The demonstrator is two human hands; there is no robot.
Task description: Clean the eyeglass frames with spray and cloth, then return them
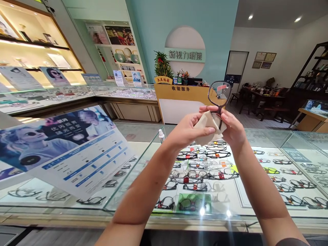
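Both of my hands hold one pair of dark-framed eyeglasses point(209, 99) up above the glass counter, with one lens standing above the fingers. My left hand point(188, 128) presses a cream cloth point(205, 131) around the lower lens, thumb in front and fingers behind. That lens is mostly hidden by the cloth. My right hand point(233, 126) pinches the frame near its middle, at the edge of the cloth. A small white bottle point(161, 136) stands on the counter beyond my left forearm.
Under the glass display counter point(138, 164) lie rows of eyeglasses point(217, 153). A printed price sheet point(84, 160) stands tilted at the left. Farther back are a yellow and white cashier desk point(179, 106), another display case point(128, 94) and a dark table with benches point(266, 99).
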